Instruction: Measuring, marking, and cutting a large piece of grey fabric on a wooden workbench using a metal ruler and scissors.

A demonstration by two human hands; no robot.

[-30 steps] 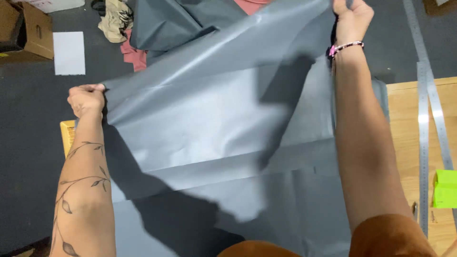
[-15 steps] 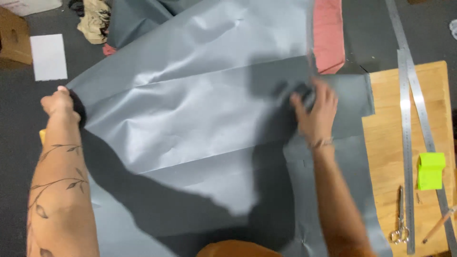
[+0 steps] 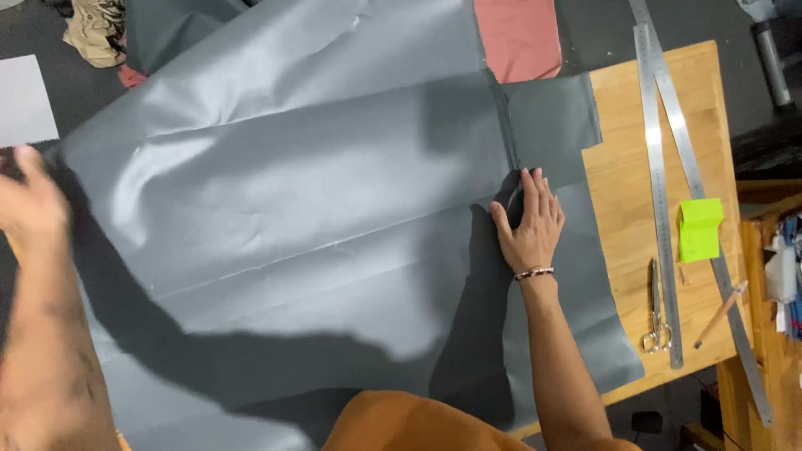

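Since 0.5 s ago, right hand (image 3: 528,224) slid down, flat and open on grey cloth (image 3: 301,200) at centre; blurred left hand (image 3: 29,200) grips its left edge, cloth spread but still creased.

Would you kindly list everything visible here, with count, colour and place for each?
fabric sheet: one, grey, spread across the table and over its left edge
wooden table: one, light brown, bare part at right
metal rulers: two, silver, lying crossed on the table's right side
scissors: one pair, silver, beside the rulers near the front edge
folded paper: one, bright green, on the rulers
pencil: one, wooden, right of the scissors
pink cloth: one, top centre, beyond the grey sheet
white sheet: one, on the floor at far left
left hand: blurred, at the sheet's left edge; grip unclear
right hand: flat on the sheet, beaded bracelet at the wrist
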